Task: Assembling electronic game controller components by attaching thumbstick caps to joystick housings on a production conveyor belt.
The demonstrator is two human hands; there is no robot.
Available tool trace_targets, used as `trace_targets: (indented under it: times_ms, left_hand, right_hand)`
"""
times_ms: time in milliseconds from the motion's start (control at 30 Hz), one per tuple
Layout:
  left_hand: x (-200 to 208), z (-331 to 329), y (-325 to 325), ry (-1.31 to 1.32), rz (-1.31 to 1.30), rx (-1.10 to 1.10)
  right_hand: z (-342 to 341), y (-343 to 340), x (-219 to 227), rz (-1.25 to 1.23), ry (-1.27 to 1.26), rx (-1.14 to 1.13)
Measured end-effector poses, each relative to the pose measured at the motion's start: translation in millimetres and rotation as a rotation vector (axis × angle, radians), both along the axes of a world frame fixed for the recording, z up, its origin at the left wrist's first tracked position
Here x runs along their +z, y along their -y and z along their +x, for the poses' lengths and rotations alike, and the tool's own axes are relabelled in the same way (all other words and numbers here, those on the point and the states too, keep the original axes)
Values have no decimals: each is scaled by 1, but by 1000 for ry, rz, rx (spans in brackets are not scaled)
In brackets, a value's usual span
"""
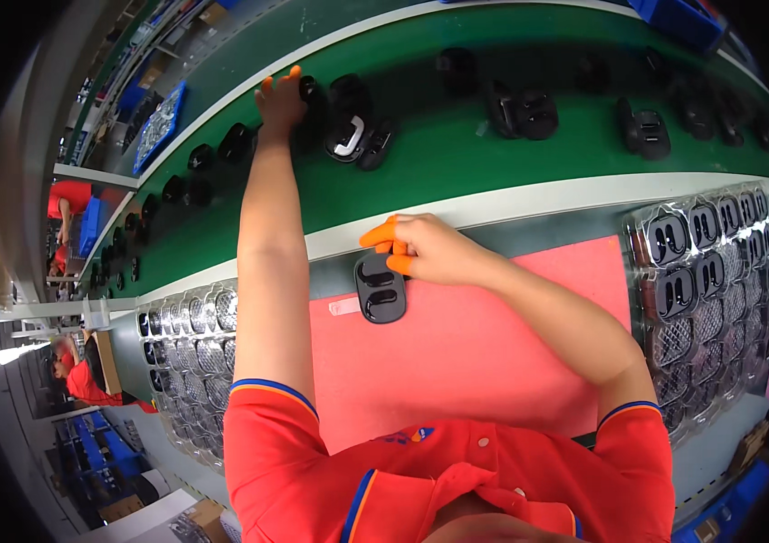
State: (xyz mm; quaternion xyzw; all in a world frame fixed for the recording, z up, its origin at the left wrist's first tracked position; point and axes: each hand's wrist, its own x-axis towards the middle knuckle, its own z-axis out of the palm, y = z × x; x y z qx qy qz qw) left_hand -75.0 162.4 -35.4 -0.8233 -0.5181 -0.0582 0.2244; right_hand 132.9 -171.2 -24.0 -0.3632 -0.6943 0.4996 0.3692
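My left hand [282,107], with orange finger covers, is stretched out over the green conveyor belt [439,167]. Its fingers are apart, right beside a small dark case [308,88]; whether they touch it I cannot make out. In front of me, a black earbud case piece [382,290] with two earbud-shaped hollows lies at the top of a pink mat [466,353]. My right hand [429,249], also in orange finger covers, grips its far right corner with the fingers bent and the thumb at its edge.
Several black cases stand along the belt, among them an opened one [525,110] and one with a light inner part [348,140]. Clear plastic trays [697,299] of black pieces flank the mat. Beyond the belt at left sits a blue bin [160,127]. Co-workers in red [90,376] are farther left.
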Motion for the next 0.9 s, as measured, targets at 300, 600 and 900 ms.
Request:
trace_targets:
  times_ms: [300, 600, 900]
  left_hand:
    - [38, 34, 74, 1680, -182, -19]
    - [32, 54, 239, 2521, -809, -275]
    - [7, 87, 258, 2478, -1250, -303]
  right_hand:
    - [1, -3, -9, -35, -116, -237]
    - [36, -20, 11, -336, -984, -308]
    - [41, -17, -1, -394, -920, -507]
